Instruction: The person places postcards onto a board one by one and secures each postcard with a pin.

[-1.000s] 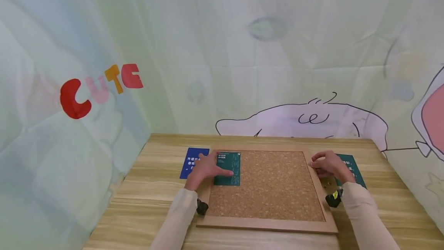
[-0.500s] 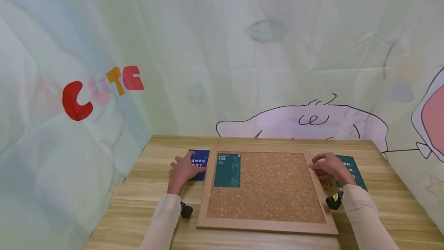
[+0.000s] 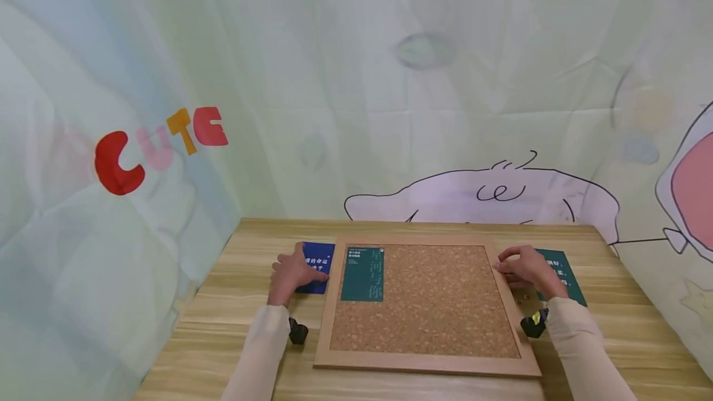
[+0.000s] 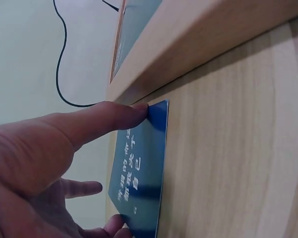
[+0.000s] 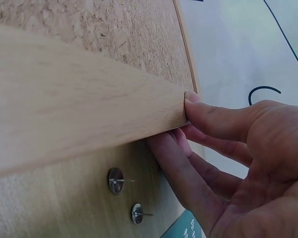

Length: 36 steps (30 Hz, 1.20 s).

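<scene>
A wood-framed corkboard lies on the table, with a green card at its upper left. A small shiny pin head shows at that card's top right corner. My left hand spans a blue card beside the board. Its thumb touches the card near one corner; other fingertips reach the opposite edge, and one finger stands clear. My right hand grips the right side of the frame, thumb on the upper edge, fingers curled against the side and underside in the right wrist view.
Two thumbtacks lie on the table just right of the board, points sideways. Another green card sits beyond the right hand, partly covered by it. A printed curtain hangs behind and left of the table.
My left hand has left the green card on the board and moved left onto the blue card. My right hand stays at the frame's right side.
</scene>
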Each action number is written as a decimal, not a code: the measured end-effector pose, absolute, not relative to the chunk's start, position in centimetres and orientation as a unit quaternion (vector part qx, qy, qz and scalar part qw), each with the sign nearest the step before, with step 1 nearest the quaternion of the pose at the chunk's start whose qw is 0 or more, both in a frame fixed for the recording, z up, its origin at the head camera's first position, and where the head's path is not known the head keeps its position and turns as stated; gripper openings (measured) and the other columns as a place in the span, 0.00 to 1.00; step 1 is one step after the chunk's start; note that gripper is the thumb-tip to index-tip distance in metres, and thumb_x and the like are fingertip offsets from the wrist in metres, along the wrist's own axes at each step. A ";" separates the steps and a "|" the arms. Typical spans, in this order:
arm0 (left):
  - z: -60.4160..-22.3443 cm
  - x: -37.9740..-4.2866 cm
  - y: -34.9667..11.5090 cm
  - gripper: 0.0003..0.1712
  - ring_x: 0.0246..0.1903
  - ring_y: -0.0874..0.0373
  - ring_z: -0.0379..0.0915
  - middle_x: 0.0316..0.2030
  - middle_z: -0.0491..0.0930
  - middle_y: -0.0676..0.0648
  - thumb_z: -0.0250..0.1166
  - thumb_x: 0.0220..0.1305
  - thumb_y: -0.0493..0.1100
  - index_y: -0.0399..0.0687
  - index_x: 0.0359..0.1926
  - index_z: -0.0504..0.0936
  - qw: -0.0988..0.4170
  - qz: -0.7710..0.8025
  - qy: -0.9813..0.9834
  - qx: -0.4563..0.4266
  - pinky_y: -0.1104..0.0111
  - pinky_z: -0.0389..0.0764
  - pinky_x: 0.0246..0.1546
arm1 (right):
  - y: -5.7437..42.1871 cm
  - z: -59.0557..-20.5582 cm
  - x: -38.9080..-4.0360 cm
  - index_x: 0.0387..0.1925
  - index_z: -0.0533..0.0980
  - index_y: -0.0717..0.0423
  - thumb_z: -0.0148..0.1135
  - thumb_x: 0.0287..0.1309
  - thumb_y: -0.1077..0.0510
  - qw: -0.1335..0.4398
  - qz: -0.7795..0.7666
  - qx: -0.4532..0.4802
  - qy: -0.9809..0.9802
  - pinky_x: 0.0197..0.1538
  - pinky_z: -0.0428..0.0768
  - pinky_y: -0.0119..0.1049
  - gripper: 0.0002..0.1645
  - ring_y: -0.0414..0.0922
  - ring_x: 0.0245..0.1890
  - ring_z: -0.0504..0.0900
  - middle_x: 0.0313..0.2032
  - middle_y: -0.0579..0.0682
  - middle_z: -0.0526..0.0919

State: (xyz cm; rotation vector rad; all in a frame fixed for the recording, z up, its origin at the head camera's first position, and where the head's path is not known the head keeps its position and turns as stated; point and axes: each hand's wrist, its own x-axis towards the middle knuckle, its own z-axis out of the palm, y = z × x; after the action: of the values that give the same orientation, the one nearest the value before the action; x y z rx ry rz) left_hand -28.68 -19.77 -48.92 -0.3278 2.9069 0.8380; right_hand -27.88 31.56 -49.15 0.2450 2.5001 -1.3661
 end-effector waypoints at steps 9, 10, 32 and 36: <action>-49.1 -28.7 -20.0 0.62 0.55 0.21 0.63 0.63 0.51 0.20 0.84 0.47 0.44 0.40 0.77 0.57 0.039 0.313 0.944 -0.094 0.33 0.72 0.56 | 31.5 -49.4 -27.8 0.61 0.72 0.72 0.67 0.70 0.59 0.143 -0.479 0.093 0.861 0.38 0.87 0.42 0.26 0.46 0.33 0.87 0.38 0.58 0.86; -49.1 -28.6 -20.0 0.62 0.54 0.22 0.64 0.63 0.50 0.20 0.84 0.46 0.43 0.39 0.77 0.57 0.038 0.317 0.943 -0.092 0.34 0.74 0.55 | 31.5 -49.4 -27.7 0.61 0.72 0.72 0.66 0.70 0.59 0.143 -0.482 0.092 0.860 0.38 0.87 0.42 0.26 0.46 0.33 0.87 0.38 0.58 0.86; -48.0 -27.9 -21.1 0.60 0.52 0.24 0.68 0.61 0.50 0.19 0.81 0.53 0.44 0.39 0.76 0.51 0.040 0.341 0.934 -0.099 0.36 0.75 0.55 | 31.3 -49.2 -27.6 0.60 0.73 0.73 0.66 0.70 0.59 0.132 -0.476 0.084 0.865 0.36 0.87 0.41 0.25 0.46 0.31 0.87 0.35 0.57 0.86; -47.1 -28.0 -20.3 0.60 0.54 0.23 0.68 0.63 0.50 0.20 0.80 0.55 0.45 0.42 0.78 0.49 0.035 0.352 0.930 -0.098 0.35 0.74 0.56 | 31.3 -49.2 -27.6 0.61 0.72 0.73 0.66 0.70 0.59 0.132 -0.470 0.085 0.869 0.36 0.87 0.41 0.26 0.45 0.31 0.87 0.36 0.57 0.86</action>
State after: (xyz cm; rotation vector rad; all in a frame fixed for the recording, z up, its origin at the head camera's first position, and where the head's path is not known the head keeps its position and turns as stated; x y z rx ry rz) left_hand -27.97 -20.30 -47.15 -0.2998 2.8598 1.0812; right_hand -27.59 31.28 -49.19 0.2472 2.5220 -1.3630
